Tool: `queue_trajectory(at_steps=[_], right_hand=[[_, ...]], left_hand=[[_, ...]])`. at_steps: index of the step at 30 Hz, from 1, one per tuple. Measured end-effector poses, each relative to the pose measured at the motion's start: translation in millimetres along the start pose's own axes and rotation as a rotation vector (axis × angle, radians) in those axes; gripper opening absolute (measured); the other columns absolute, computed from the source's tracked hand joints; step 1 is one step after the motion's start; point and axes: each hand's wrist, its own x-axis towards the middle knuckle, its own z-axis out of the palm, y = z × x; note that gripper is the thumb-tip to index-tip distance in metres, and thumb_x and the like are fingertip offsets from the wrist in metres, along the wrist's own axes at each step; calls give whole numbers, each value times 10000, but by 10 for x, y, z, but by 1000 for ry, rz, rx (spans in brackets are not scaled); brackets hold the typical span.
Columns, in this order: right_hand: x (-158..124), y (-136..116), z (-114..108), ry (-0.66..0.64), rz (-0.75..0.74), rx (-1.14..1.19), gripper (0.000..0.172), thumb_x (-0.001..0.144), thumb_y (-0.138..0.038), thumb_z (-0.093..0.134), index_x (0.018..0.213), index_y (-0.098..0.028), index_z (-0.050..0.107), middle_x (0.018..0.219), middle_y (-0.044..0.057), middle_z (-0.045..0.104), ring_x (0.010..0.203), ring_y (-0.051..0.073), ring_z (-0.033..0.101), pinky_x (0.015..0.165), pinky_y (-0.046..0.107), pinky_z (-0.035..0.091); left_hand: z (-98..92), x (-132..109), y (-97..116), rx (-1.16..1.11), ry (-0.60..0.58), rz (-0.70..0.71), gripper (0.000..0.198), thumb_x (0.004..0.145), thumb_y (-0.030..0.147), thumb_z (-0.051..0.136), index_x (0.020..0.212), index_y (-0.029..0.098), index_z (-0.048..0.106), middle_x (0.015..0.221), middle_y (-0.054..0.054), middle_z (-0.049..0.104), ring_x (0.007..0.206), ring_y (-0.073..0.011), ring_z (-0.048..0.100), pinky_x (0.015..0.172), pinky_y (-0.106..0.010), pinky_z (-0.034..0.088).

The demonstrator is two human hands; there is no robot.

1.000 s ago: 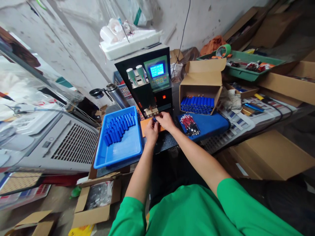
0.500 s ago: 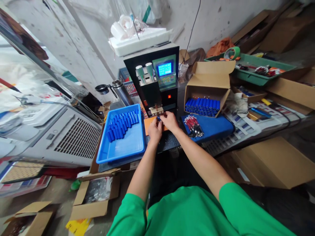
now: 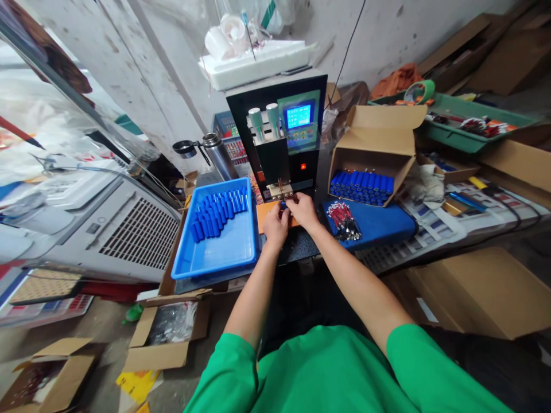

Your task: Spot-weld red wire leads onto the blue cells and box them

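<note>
**Both hands pinch a blue cell at the spot welder**

The left hand [image 3: 275, 225] and the right hand [image 3: 305, 210] meet over an orange pad [image 3: 263, 211] at the front of the desk [image 3: 297, 248]. The fingers of both are drawn together on a small blue cell [image 3: 283, 204]. Only a sliver of the cell shows between the fingertips. It sits just below the electrode pins [image 3: 282, 184] of the black spot welder [image 3: 275, 155], whose blue screen [image 3: 298, 116] is lit.

To the left of the hands, beside the pad, is a blue tray [image 3: 217, 255] with a heap of finished-looking blue cells [image 3: 219, 209] at its far end. To the right lies a bundle of red wires [image 3: 344, 221] on a blue mat [image 3: 381, 226]. Behind the mat an open cardboard box [image 3: 379, 135] lies on its side with rows of blue cells [image 3: 361, 186] stacked inside.

A steel flask [image 3: 218, 155] stands behind the tray, near the wall. Farther right, a green tray [image 3: 467, 129] holds small parts, and a roll of green tape [image 3: 419, 92] sits at its far edge. A white foam slab [image 3: 258, 63] rests on top of the welder.
</note>
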Motion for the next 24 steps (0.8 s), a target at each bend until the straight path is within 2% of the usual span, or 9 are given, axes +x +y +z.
queue_trajectory(at_steps=[12, 19, 24], right_hand=[[10, 45, 15, -4, 7, 4, 117, 805, -288, 603, 756, -182, 617, 795, 51, 721, 759, 196, 673, 658, 264, 505], [-13, 91, -2, -11, 10, 32, 165, 841, -343, 618, 801, -187, 655, 786, 36, 715, 764, 189, 672, 687, 271, 531], [-77, 145, -33, -37, -5, 100, 171, 817, -349, 644, 839, -181, 669, 780, 33, 711, 754, 187, 670, 689, 276, 535]], left_hand=[[-28, -3, 59, 79, -39, -45, 346, 972, 344, 560, 1285, 228, 652, 1002, -66, 740, 869, -205, 665, 757, -291, 443], [-34, 0, 68, 69, -34, -36, 291, 966, 346, 567, 1207, 236, 687, 864, -43, 714, 793, -197, 646, 717, -281, 427], [-38, -8, 30, 53, -16, 3, 263, 959, 350, 577, 1162, 231, 695, 875, -43, 719, 784, -192, 644, 711, -279, 428]])
